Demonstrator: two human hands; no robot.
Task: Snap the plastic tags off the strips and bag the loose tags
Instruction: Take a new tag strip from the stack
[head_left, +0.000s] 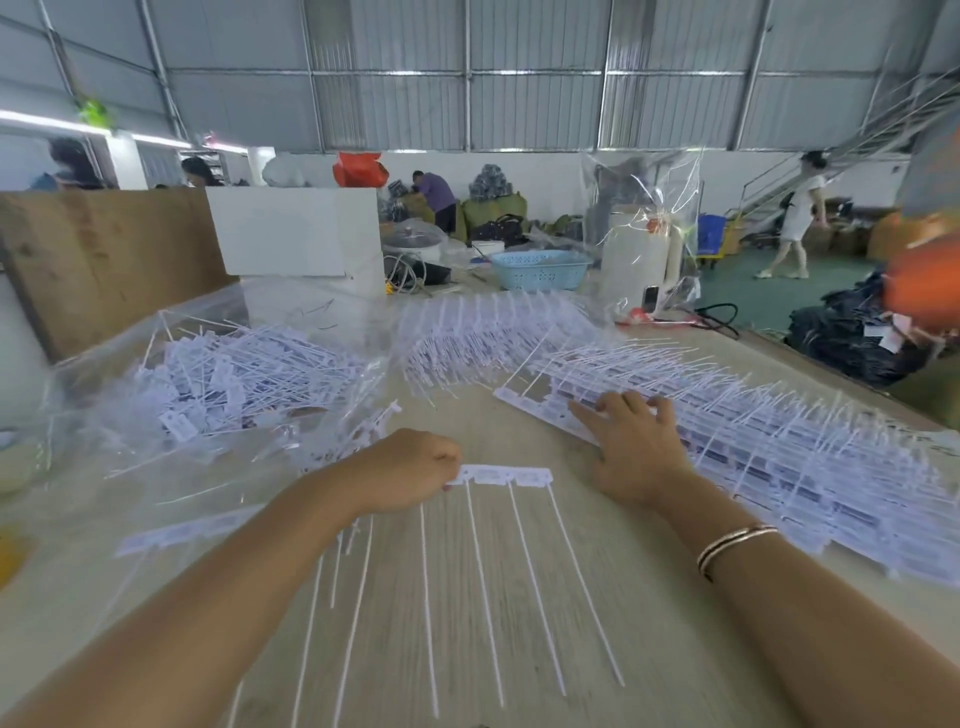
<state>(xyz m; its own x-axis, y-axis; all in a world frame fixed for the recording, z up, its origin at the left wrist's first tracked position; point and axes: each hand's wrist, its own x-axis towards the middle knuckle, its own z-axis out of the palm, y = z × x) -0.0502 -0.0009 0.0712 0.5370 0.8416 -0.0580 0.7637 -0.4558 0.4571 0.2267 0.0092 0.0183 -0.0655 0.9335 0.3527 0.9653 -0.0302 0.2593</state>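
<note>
My left hand is closed on the left end of a short white tag strip whose long thin tails trail toward me over the wooden table. To the right, my right hand lies flat, fingers spread, on the near end of a long stack of white tag strips. A clear plastic bag holding a heap of loose tags lies open at the left. Another fanned stack of strips sits behind.
A broken strip piece lies by my left forearm. Farther back on the table stand a white box, a blue basket and a white appliance. People move about the hall behind; black bags sit off the right edge.
</note>
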